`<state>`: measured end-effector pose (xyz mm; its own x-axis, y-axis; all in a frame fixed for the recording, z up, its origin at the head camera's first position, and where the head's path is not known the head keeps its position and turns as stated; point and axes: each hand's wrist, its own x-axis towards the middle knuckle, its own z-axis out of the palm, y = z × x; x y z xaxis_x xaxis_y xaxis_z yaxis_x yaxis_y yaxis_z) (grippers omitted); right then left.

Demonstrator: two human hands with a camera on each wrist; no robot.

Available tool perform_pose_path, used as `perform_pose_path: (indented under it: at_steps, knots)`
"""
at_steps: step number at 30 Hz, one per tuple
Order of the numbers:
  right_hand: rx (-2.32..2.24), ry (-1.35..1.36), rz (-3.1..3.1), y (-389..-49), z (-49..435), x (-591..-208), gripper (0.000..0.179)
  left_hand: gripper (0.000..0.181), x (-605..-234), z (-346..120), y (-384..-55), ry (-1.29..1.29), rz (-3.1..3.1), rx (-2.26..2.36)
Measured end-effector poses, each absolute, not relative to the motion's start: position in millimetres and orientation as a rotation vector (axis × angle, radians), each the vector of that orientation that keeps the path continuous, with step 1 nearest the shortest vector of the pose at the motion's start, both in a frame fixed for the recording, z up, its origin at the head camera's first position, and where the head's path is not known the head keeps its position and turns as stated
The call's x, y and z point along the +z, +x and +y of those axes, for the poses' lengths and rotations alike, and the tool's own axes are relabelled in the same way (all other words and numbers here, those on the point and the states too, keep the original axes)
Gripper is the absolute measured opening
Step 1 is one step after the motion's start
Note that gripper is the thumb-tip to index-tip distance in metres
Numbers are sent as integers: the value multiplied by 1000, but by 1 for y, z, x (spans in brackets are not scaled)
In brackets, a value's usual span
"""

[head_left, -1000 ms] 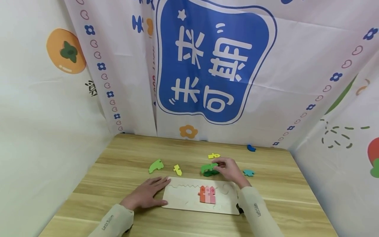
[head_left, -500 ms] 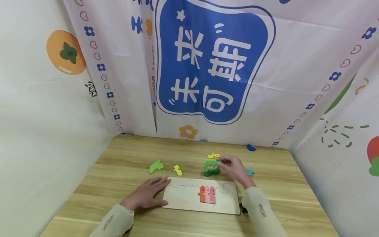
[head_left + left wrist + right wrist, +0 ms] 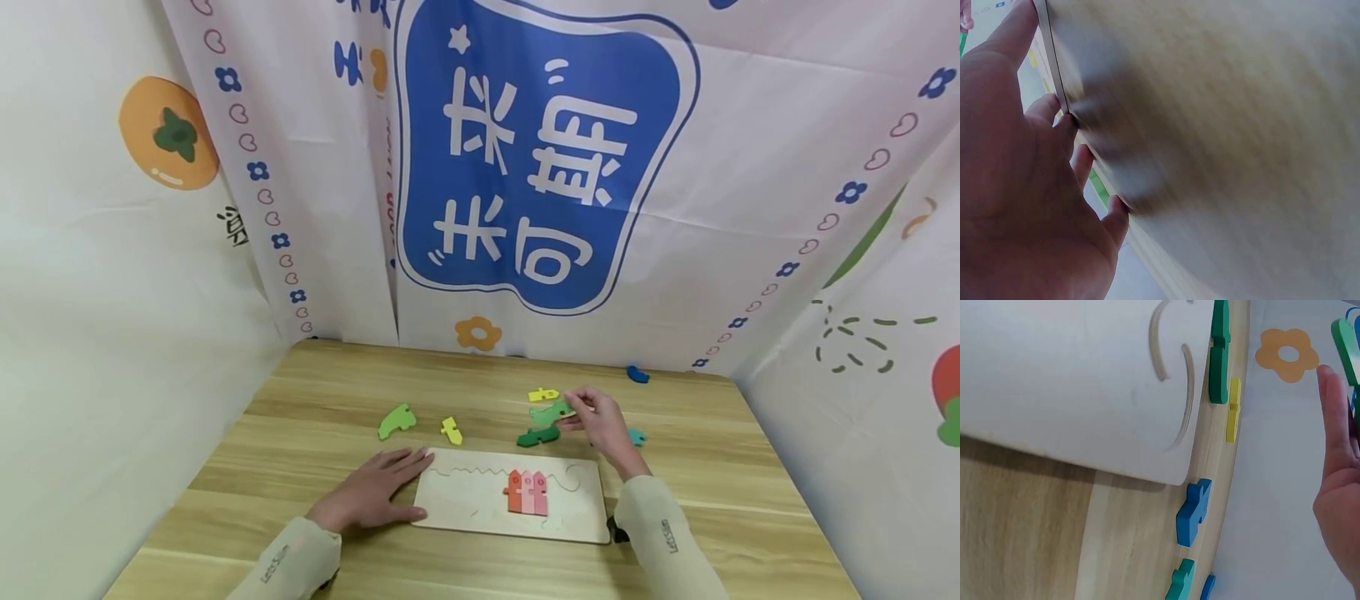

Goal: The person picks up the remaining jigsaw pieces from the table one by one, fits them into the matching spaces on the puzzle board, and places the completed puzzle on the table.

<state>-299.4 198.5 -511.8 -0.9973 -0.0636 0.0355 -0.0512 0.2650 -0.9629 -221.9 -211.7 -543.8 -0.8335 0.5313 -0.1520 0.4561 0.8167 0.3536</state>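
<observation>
My right hand pinches a green puzzle piece by its right end, raised over the table. Just in front of it lies a dark green puzzle piece. A pale wooden puzzle board lies flat, with three joined picket-shaped pieces in orange-red and pinks on it. Fingers spread, my left hand rests at the board's left end, fingertips at the far corner and thumb at the near one. The left wrist view shows that palm with its fingertips along the board's edge.
Beyond the board lie a light green piece, a yellow piece and another yellow piece. A teal piece is partly behind my right hand. A dark blue piece lies near the back curtain. The right wrist view adds a blue piece.
My right hand has shifted right with the green piece, which has turned in the fingers. The dark green piece beneath has come into full view. The left hand stays put.
</observation>
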Motion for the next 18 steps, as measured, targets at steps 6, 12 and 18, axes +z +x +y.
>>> perform_pose_path:
  at_steps: [6,12,18]
  knots:
    - [-2001,-72,2449,-298,199,-512,20,91,-545,-212,-222,767,2751,469]
    - [-1929,12,2461,-296,203,-511,26,92,-545,-213,-222,765,2745,477]
    - [-1898,-46,2476,-294,205,-510,34,92,-546,-213,-222,763,2747,474]
